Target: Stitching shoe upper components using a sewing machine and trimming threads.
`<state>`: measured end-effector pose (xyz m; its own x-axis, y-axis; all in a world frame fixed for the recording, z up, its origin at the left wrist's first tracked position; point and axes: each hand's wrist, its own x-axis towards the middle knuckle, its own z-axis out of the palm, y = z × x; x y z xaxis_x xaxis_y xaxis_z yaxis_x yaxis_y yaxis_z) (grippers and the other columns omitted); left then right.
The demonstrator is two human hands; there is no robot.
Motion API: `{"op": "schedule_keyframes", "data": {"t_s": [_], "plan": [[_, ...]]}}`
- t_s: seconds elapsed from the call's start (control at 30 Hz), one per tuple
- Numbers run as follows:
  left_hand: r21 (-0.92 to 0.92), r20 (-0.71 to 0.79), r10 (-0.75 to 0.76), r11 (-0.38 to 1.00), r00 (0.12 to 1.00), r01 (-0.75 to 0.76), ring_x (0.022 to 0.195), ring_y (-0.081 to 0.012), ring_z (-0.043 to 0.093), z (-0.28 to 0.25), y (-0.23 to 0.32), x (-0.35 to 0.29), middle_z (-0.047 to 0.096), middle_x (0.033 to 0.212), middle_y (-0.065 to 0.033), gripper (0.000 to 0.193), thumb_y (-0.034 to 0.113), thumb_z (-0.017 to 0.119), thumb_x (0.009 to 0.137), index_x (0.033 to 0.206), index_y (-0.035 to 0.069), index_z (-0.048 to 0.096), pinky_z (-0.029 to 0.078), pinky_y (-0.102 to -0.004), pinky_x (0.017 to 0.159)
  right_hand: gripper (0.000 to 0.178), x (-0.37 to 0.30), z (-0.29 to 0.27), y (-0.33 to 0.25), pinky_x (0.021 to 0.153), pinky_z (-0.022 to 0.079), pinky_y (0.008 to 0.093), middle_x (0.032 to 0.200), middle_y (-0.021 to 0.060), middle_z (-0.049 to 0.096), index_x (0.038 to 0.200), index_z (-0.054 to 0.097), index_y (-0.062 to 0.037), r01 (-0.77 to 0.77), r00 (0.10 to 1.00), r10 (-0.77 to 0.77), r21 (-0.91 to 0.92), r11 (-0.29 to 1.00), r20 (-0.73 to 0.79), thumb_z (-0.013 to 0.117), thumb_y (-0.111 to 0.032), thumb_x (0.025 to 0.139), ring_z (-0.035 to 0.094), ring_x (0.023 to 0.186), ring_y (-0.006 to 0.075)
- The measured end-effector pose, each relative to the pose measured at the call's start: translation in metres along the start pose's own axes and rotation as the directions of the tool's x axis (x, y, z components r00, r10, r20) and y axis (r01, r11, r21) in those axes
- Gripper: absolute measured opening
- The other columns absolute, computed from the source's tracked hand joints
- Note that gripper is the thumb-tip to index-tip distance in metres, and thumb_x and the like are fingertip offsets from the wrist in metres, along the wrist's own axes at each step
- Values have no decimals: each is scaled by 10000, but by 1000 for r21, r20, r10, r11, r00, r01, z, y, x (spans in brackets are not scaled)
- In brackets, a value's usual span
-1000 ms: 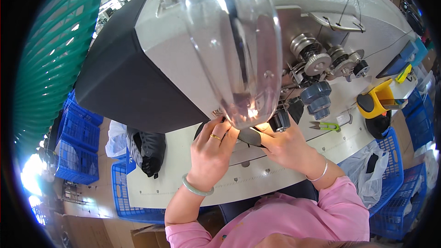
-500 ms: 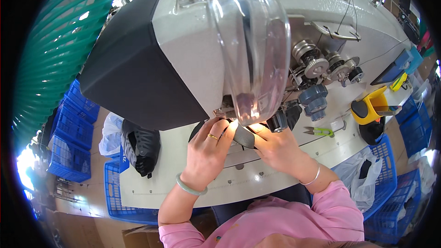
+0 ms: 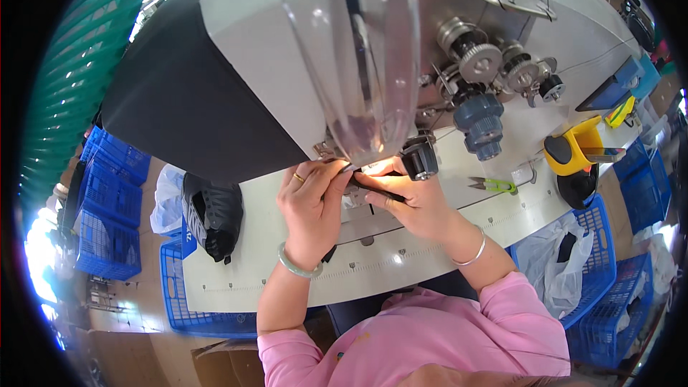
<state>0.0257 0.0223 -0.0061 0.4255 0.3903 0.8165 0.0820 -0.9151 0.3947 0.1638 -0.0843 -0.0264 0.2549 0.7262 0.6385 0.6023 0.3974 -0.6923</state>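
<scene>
Under the head of a white and black sewing machine (image 3: pixel 251 64), a dark fabric piece (image 3: pixel 381 189) is held close to the lit needle area. My left hand (image 3: pixel 309 204), with a ring and a pale bangle, has its fingers closed at the piece's left end; their tips are partly hidden beneath the machine. Thumb and fingers of my right hand (image 3: pixel 423 208) pinch the piece from the right, its narrow edge turned upward. A clear plastic guard (image 3: pixel 358 79) hangs above both hands and covers part of the needle area.
Left on the white table (image 3: pixel 265 294) sits a dark grey shoe (image 3: pixel 213 216). Right of my hands lie green-handled thread snips (image 3: pixel 494 185), then a yellow holder (image 3: pixel 573 145). Blue baskets (image 3: pixel 605 244) flank the table. Tension dials (image 3: pixel 479 61) jut from the machine.
The fabric piece has gone from lying broad side up between my hands to standing on edge. My right fingers have shifted their hold. The whole view has also moved slightly.
</scene>
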Motion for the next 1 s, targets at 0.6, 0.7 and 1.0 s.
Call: {"op": "schedule_keyframes", "data": {"t_s": [0.6, 0.7, 1.0], "plan": [[232, 204, 331, 898, 921, -374, 897, -237, 654, -16, -4, -6, 667, 915, -26, 299, 5, 687, 622, 909, 78, 724, 574, -402, 807, 355, -12, -21, -2, 866, 447, 443, 1167, 76, 624, 957, 686, -92, 280, 956, -204, -460, 843, 210, 746, -21, 614, 594, 1023, 303], [218, 212, 321, 905, 923, -364, 925, -246, 657, -14, -4, -6, 668, 934, -33, 298, 4, 683, 631, 918, 76, 723, 572, -418, 838, 346, -11, -21, -5, 881, 449, 452, 1198, 86, 614, 936, 679, -84, 311, 948, -230, -491, 814, 220, 737, -13, 602, 590, 1053, 309], [184, 225, 300, 921, 927, -343, 961, -266, 644, -13, -5, -7, 623, 1060, -75, 298, -9, 665, 662, 953, 47, 696, 565, -413, 847, 291, -15, -15, -1, 920, 424, 444, 1083, 65, 611, 973, 662, -77, 362, 932, -301, -552, 751, 201, 689, -52, 685, 544, 1115, 287]]}}
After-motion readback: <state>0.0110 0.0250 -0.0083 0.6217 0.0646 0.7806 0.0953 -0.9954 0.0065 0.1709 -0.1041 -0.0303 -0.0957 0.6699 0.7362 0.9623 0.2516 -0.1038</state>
